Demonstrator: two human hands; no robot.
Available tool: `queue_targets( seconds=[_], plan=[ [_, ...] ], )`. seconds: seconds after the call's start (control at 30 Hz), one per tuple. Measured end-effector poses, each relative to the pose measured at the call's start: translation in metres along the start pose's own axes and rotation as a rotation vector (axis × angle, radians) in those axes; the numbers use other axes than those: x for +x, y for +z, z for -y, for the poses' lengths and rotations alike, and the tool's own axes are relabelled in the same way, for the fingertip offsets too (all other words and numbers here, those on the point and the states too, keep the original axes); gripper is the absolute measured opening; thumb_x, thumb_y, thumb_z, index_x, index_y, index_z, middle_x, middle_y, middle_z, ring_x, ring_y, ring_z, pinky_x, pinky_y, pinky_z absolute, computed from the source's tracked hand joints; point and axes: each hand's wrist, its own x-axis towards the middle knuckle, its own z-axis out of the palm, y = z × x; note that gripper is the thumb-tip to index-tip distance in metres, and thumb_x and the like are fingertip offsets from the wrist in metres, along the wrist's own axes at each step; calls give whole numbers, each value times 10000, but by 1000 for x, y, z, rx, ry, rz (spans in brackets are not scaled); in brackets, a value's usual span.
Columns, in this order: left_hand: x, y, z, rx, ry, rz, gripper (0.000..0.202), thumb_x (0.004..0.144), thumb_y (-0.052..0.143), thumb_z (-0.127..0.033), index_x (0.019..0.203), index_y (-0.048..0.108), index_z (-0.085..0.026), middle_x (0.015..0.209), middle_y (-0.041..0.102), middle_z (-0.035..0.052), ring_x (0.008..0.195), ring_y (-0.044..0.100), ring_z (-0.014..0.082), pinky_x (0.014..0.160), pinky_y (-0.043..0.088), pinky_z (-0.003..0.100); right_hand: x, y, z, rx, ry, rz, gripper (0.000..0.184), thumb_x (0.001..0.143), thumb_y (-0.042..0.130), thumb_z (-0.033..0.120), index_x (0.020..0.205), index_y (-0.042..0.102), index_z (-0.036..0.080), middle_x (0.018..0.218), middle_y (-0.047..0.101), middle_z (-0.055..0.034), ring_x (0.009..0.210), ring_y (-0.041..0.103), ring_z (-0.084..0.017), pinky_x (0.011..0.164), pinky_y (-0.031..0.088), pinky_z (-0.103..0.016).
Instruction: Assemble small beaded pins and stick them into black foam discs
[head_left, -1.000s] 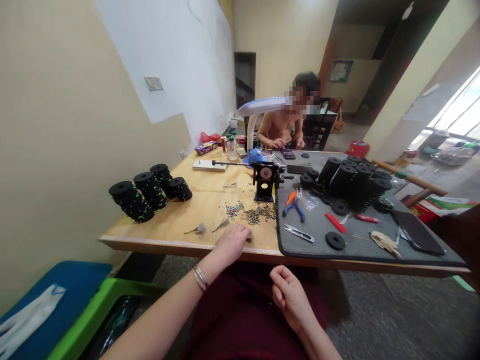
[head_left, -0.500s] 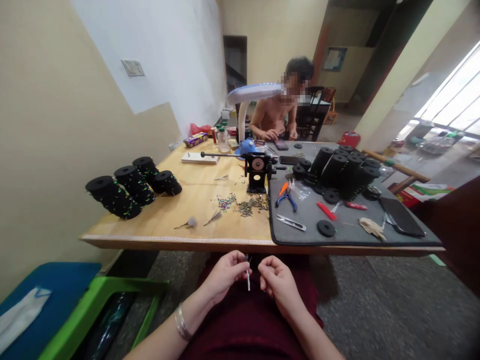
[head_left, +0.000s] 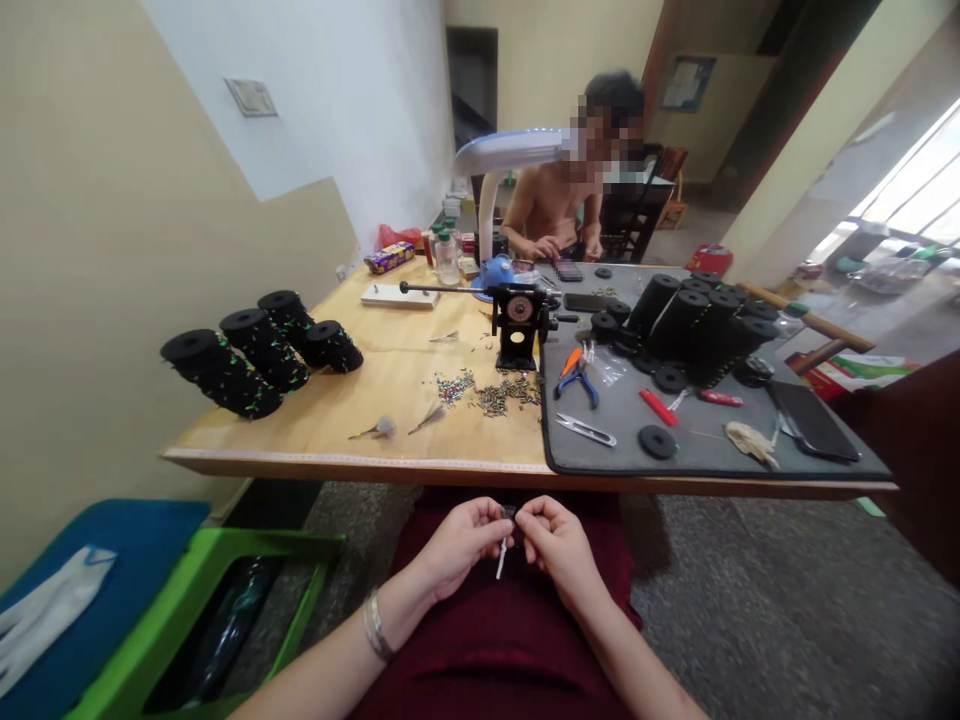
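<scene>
The left hand (head_left: 459, 545) and right hand (head_left: 559, 545) are meeting over the lap, below the surface (head_left: 360, 410), both pinching a small white piece (head_left: 501, 562) between closed fingertips. A clear bottle (head_left: 448, 265) is standing at the far end, contents unclear.

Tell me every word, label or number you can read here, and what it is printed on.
Nothing here can be read for certain.
Purple and yellow box on the table: print too blurred.
Pale strip along the table's front edge: marks too small.
Framed picture on the far wall: too blurred.
Small white piece pinched between left hand and right hand: no print visible.
</scene>
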Motion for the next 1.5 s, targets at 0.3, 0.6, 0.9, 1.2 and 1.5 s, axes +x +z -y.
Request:
queue_targets(
  seconds=[0.3,0.6,0.9,1.2,1.5],
  plan=[
    [3,1,4,157,77,15,289,664,723,-336,690,514,-138,608,582,-9,506,496,69,448,368,172,1,0,-4,-52,-36,-3,296,711,645,435,688,539,160,381,496,64,313,322,-43,339,202,-165],
    [2,5,6,126,95,15,329,656,731,-366,700,489,-148,617,558,-24,533,539,87,482,439,202,1,1,-5,-75,-64,-12,277,713,637,416,665,505,177,396,517,58,316,348,-50,338,225,-162],
    [3,3,9,-89,-9,60,282,657,749,-284,769,541,-130,683,601,12,617,589,109,569,458,220,4,1,-9,-40,-52,0,311,721,628,458,690,496,178,383,502,70,306,325,-43,329,226,-160],
    [10,-1,11,-110,19,-29,234,639,745,-268,707,573,-125,649,552,-9,590,537,85,531,397,194,-3,-2,-10,-102,3,69,325,743,598,477,685,517,168,379,510,66,291,315,-41,337,202,-166],
    [12,-4,14,-18,77,-101,221,657,712,-278,721,556,-135,660,546,-16,593,543,90,533,398,197,-7,2,-5,-92,29,38,302,738,601,451,666,485,181,368,510,71,281,300,-40,338,177,-166]
  ],
)
